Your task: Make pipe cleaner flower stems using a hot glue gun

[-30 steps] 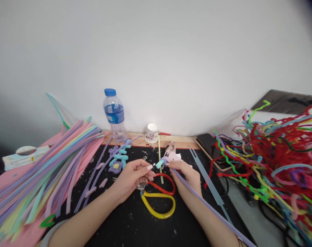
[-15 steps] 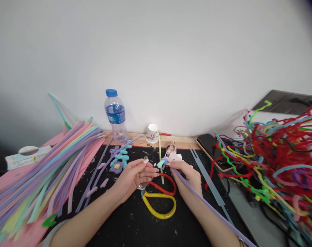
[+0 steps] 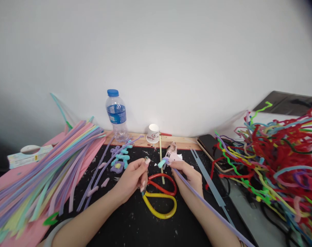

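My right hand (image 3: 188,175) pinches a long lilac pipe cleaner (image 3: 210,209). Its short turquoise tip (image 3: 161,163) pokes out past the fingertips to the left, and the rest trails back along my forearm. Thumb and forefinger of my left hand (image 3: 135,176) are pressed together; whatever they hold, if anything, is too small to make out. Between and below the hands lie scissors with red and yellow handles (image 3: 172,209), their blades mostly hidden by my left hand. Just beyond the right fingers rests a pale pink glue gun (image 3: 172,152) with a stained nozzle.
Pastel pipe cleaners (image 3: 68,151) are heaped at left, a tangle of bright ones (image 3: 276,154) at right. A water bottle (image 3: 116,116) and paper cup (image 3: 153,133) stand by the wall. A turquoise and lilac pipe-cleaner piece (image 3: 121,159) lies beyond my left hand. A phone (image 3: 210,144) lies right.
The fingers of my left hand have curled inward and drawn back slightly from the turquoise tip. My right hand still holds the pipe cleaner in nearly the same place.
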`<state>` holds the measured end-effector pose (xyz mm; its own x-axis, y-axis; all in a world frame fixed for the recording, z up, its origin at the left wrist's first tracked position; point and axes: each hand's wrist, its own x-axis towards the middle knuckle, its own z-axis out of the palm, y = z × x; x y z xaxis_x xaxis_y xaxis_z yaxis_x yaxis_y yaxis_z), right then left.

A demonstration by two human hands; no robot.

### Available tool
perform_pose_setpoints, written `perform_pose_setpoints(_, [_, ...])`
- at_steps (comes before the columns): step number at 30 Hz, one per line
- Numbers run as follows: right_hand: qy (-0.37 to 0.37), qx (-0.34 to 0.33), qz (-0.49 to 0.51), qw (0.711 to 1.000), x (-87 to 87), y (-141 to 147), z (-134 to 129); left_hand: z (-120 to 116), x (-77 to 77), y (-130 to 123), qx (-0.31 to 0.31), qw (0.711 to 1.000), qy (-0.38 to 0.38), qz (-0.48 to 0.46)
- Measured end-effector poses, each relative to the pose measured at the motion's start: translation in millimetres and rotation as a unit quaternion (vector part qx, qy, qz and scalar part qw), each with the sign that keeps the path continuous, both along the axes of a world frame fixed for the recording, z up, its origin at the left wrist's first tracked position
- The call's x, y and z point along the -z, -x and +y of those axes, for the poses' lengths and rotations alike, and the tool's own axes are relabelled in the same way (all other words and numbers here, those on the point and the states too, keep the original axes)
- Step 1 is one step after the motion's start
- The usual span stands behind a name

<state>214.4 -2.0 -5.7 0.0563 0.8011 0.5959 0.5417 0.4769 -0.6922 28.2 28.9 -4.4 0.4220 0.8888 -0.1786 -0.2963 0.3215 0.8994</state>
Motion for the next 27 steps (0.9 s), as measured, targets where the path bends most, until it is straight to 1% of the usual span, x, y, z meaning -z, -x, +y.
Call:
perform_pose_setpoints(4, [-0.01, -0.038, -0.005, 0.999, -1.5, 0.6, -0.4, 0.6, -1.9, 0.4, 0.005, 1.0, 0.0, -0.001])
perform_pose_setpoints(9, [0.002, -0.084, -0.021, 0.996, -3.1, 3.4, -1.2, 2.0, -1.2, 0.9, 0.049, 0.998, 0.02, 0.036])
perform_pose_setpoints(13, [0.017, -0.113, -0.038, 0.993, -3.5, 6.0, -1.0, 2.7, 1.5, 1.5, 0.035, 0.998, 0.022, 0.046])
perform_pose_setpoints(14, [0.026, -0.111, -0.046, 0.992, -2.8, 5.7, -0.2, 2.8, 2.0, 1.6, 0.026, 0.999, 0.025, 0.041])
perform_pose_setpoints(16, [0.04, -0.073, -0.074, 0.994, 0.3, 2.6, 3.3, 2.9, 2.2, 1.9, 0.004, 0.999, 0.029, 0.022])
perform_pose_setpoints(17, [0.044, -0.033, -0.091, 0.994, 2.7, -0.4, 5.9, 2.9, 1.9, 2.0, -0.006, 1.0, 0.029, 0.011])
perform_pose_setpoints(19, [0.029, 0.055, -0.131, 0.99, 9.0, -9.0, 12.6, 2.9, 0.8, 1.9, -0.018, 0.999, 0.026, -0.004])
perform_pose_setpoints(20, [0.025, 0.088, -0.157, 0.983, 12.4, -14.2, 16.1, 3.0, 0.0, 1.8, -0.021, 0.999, 0.025, -0.007])
perform_pose_setpoints(21, [0.037, 0.115, -0.185, 0.975, 15.8, -19.5, 19.3, 3.0, -0.7, 1.5, -0.022, 0.999, 0.024, -0.01])
perform_pose_setpoints(23, [0.091, 0.174, -0.225, 0.954, 21.4, -28.6, 24.0, 3.1, -1.8, 1.0, -0.027, 0.999, 0.023, -0.016])
perform_pose_setpoints(24, [0.118, 0.193, -0.243, 0.943, 23.4, -31.9, 25.2, 3.1, -2.1, 0.7, -0.03, 0.999, 0.022, -0.019])
perform_pose_setpoints(25, [0.14, 0.2, -0.259, 0.935, 24.7, -34.2, 25.7, 3.2, -2.1, 0.4, -0.035, 0.999, 0.02, -0.022])
perform_pose_setpoints(27, [0.168, 0.196, -0.285, 0.923, 25.8, -36.2, 25.4, 3.1, -1.5, 0.1, -0.047, 0.999, 0.012, -0.016])
